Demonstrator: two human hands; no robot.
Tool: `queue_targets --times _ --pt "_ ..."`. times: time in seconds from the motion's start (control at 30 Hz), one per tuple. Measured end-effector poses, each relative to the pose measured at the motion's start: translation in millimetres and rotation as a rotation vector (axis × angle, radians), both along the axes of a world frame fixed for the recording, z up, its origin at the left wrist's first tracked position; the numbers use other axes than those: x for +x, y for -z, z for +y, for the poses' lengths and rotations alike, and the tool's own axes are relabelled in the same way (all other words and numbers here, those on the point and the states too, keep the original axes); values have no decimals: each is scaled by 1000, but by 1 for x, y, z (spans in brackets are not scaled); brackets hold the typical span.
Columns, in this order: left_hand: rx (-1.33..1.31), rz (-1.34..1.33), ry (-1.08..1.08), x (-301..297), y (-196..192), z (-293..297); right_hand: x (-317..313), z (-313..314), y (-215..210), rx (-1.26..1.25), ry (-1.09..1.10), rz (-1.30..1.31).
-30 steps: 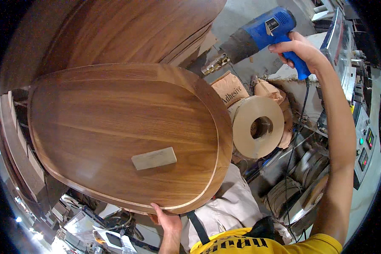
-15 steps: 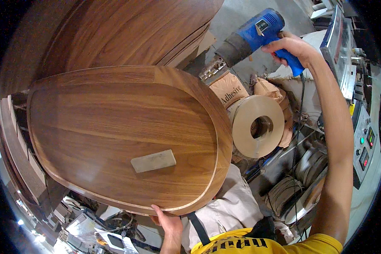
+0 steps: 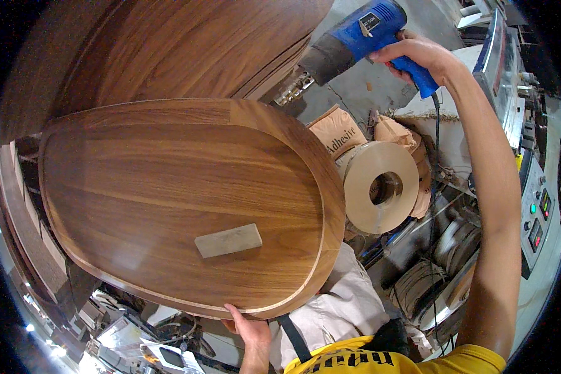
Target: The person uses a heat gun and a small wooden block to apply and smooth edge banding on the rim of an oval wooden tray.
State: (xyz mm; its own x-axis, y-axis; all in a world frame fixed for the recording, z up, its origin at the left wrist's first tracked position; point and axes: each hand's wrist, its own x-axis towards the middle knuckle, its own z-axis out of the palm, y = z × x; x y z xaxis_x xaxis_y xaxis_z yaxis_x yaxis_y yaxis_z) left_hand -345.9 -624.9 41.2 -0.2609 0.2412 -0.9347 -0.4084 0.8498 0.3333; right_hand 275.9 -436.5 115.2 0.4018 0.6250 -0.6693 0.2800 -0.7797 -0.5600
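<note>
cluttered workshop surroundings frame you: grey floor (image 3: 355,93) beyond, a large brown wooden piece (image 3: 187,50) at the top, and a control box (image 3: 535,212) with a green light to your right. before you is the oval wooden panel (image 3: 168,168), with a pale block (image 3: 229,240) resting on its face toward the near right. your left hand (image 3: 250,329) has its grip clamped on the panel's near edge, thumb over the rim (image 3: 333,206), fingers mostly hidden. your right hand (image 3: 421,55) has its grip wrapped round the handle of the blue heat gun (image 3: 358,37); the metal nozzle (image 3: 293,87) sits just beside the rim's upper right curve, though whether they touch, or the gun is blowing, cannot be told. as for progress, the rim looks complete around the visible outline, so that part seems done. a pale stripe (image 3: 323,234) shows along its near and right inner edge, perhaps left to finish. the tan roll (image 3: 361,199) by the panel's right end, beside a paper sack (image 3: 333,124), is untouched by either hand. how firmly the edge is bonded does not show.
</note>
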Motion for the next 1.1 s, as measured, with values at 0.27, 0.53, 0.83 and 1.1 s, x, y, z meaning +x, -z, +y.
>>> queue_targets --times 0.27,0.53,0.83,1.1 --pt "25 -73 -30 -18 11 -12 3 12 2 19 -23 -18" --pt "17 -29 -36 -9 4 -7 -9 21 -11 52 -85 -42" --pt "-6 30 34 6 -3 0 -20 29 -19 70 -100 -132" --pt "-2 5 31 2 -1 -3 -67 29 -77 147 -191 -440"
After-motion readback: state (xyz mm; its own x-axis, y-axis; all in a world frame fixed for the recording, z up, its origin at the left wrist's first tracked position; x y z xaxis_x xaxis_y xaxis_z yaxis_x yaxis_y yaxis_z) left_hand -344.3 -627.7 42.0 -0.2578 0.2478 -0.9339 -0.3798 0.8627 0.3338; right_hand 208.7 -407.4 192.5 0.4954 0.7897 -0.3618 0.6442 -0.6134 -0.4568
